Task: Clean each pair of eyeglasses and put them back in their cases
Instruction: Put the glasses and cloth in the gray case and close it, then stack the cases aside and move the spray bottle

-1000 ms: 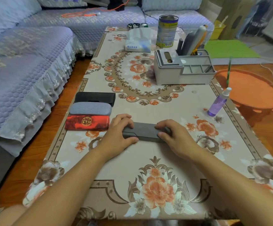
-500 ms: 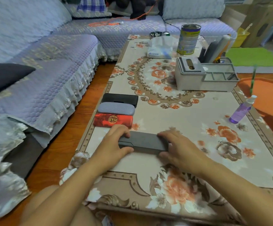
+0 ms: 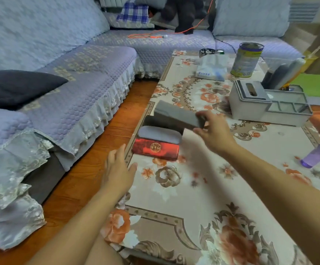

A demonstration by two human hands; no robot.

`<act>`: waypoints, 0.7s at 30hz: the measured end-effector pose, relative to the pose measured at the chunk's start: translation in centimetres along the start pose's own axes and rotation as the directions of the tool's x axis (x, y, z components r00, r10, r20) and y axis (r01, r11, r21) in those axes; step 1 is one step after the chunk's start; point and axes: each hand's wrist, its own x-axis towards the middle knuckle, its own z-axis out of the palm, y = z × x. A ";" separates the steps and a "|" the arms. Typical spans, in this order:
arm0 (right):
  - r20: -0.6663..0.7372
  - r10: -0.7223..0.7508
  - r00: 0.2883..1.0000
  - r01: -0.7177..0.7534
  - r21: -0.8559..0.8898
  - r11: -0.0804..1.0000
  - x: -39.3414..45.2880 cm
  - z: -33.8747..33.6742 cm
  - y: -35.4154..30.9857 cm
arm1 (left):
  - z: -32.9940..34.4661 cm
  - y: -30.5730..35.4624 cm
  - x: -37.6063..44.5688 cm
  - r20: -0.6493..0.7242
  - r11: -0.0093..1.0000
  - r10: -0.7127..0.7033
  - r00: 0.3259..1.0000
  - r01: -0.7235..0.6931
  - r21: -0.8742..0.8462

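dark grey case (image 3: 176,116): closed, gripped by right hand (image 3: 215,133) above three closed cases (image 3: 158,139); left hand (image 3: 117,169) released, empty. stacking likely remains.

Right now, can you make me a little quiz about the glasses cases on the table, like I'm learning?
1. True or false: the right hand holds the dark grey case up off the table.
2. Which case lies nearest the person in the row? A) the red case B) the light grey case C) the black case
3. Fill in: the left hand is ____ and holds nothing.

Key: 1 true. 2 A. 3 open.
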 end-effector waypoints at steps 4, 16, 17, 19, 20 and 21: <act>-0.006 0.151 0.989 -0.151 -0.056 0.987 6.2 0.5 2.1 | 1.9 0.5 -0.3 -0.081 0.984 0.054 0.995 -0.039 0.172; 0.340 0.176 0.924 -0.170 -0.048 0.984 13.7 6.5 4.7 | 2.8 0.1 1.2 -0.076 0.964 -0.002 0.997 0.022 0.267; 0.378 0.178 0.909 -0.176 -0.040 0.984 13.9 6.4 4.8 | 2.8 0.2 1.2 -0.069 0.962 -0.003 0.998 0.022 0.272; 0.427 0.172 0.888 -0.169 -0.045 0.985 14.2 6.1 4.8 | 2.8 0.4 1.2 -0.071 0.961 -0.001 0.997 0.021 0.275; 0.437 0.166 0.884 -0.153 -0.067 0.986 14.3 6.0 4.8 | 2.8 0.4 1.2 -0.071 0.961 -0.001 0.997 0.020 0.276; 0.447 0.171 0.878 -0.150 -0.081 0.985 14.3 5.9 4.8 | 2.8 0.4 1.2 -0.069 0.961 -0.001 0.998 0.020 0.276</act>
